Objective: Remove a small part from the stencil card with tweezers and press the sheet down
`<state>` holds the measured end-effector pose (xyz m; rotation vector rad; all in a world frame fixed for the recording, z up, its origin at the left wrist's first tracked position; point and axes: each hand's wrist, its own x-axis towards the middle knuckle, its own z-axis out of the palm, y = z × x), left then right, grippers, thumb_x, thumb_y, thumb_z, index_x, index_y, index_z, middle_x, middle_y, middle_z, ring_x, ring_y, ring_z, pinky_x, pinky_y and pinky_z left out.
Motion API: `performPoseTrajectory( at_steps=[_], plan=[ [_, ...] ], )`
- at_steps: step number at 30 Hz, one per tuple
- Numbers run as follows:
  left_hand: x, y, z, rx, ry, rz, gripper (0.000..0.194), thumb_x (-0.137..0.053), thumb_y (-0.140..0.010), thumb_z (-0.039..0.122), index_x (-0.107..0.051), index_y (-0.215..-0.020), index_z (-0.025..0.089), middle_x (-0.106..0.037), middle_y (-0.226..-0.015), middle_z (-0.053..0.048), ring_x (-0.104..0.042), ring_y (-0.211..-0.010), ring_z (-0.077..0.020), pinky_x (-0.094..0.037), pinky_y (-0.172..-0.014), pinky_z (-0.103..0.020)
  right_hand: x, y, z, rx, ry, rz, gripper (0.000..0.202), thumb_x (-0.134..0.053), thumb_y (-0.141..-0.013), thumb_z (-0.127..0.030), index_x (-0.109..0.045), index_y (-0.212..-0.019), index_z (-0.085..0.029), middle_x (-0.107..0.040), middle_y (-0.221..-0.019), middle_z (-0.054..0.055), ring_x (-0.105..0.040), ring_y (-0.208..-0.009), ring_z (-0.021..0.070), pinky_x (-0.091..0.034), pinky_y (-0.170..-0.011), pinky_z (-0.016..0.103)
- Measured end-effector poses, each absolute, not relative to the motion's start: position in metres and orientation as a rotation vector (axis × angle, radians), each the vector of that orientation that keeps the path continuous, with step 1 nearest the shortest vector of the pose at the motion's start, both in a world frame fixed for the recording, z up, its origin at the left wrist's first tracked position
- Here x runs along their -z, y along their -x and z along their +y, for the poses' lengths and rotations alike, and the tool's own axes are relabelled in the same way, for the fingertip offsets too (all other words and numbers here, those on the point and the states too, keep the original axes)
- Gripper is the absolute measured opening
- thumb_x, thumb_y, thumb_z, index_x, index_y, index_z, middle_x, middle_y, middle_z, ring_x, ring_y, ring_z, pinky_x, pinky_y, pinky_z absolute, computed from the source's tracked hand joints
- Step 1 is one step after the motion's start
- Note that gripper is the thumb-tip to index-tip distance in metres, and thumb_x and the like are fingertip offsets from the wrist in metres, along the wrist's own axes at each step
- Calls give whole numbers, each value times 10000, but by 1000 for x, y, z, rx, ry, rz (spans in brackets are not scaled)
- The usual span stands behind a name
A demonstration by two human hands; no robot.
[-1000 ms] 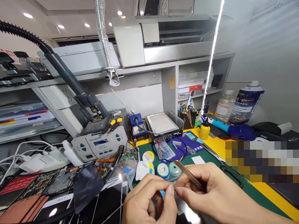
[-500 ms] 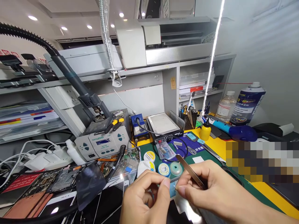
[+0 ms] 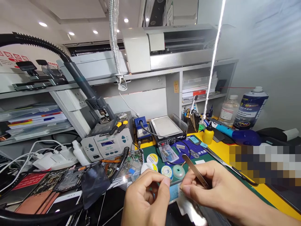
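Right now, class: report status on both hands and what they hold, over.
Left hand pinching blue strip. Right hand pinching its other end, tweezers tucked in grip. Solder reels just behind.

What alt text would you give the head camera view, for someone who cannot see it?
Two bare hands pinch a small blue strip between them over a cluttered electronics repair bench; the left hand grips one end, the right hand the other while also holding metal tweezers. Behind sit a grey rework station, solder-wick spools and a yellow bottle.

a pixelated patch (image 3: 265, 163) hides the bench's right side; the right hand (image 3: 211, 191) is cut off at the frame's bottom.
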<state>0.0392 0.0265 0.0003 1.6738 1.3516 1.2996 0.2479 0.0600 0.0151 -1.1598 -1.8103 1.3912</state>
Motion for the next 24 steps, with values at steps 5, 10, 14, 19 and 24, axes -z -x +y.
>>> performPoseTrajectory(
  at_steps=[5, 10, 14, 19, 24],
  plan=[
    [-16, -23, 34, -1176, -2006, 1442, 260, -571, -1008, 362, -724, -846, 228, -667, -806, 0, -492, -609, -115, -386, -554, -242, -22, -252, 57, -1303, 1133, -1976, 291, -662, -940, -385, -725, -766, -160, -537, -634, -31, -445, -594, 119, -377, -547, 231],
    [-20, -10, 27, -887, -2262, 1501, 234, -568, -981, 208, -739, -828, 255, -682, -774, 41, -569, -653, -122, -390, -624, -262, -22, -262, 48, -958, 935, -2309, 159, -664, -923, -191, -816, -875, -189, -690, -712, 5, -590, -648, 146, -431, -610, 242],
    [-11, -4, 13, -730, -2412, 1556, 243, -525, -1001, 176, -740, -921, 258, -721, -886, 32, -678, -784, -147, -437, -713, -276, -15, -273, 41, -566, 565, -2555, 249, -632, -905, -79, -828, -1035, -160, -689, -696, 25, -502, -597, 153, -322, -573, 318],
    [-4, 3, -1, -673, -2555, 1753, 256, -499, -1037, 214, -666, -843, 206, -667, -824, -18, -670, -757, -217, -394, -690, -335, -13, -283, 37, 249, 193, -2738, 285, -520, -1035, -46, -640, -1286, -104, -616, -691, -10, -483, -583, 182, -269, -535, 357],
    [-1, 11, -18, -789, -2651, 1659, 237, -460, -1049, 174, -687, -999, 222, -667, -862, -5, -673, -759, -172, -440, -677, -296, -12, -286, 38, 314, 99, -2789, 302, -339, -1121, -118, -576, -1304, -77, -636, -735, 10, -521, -575, 196, -313, -514, 358]
  ],
)
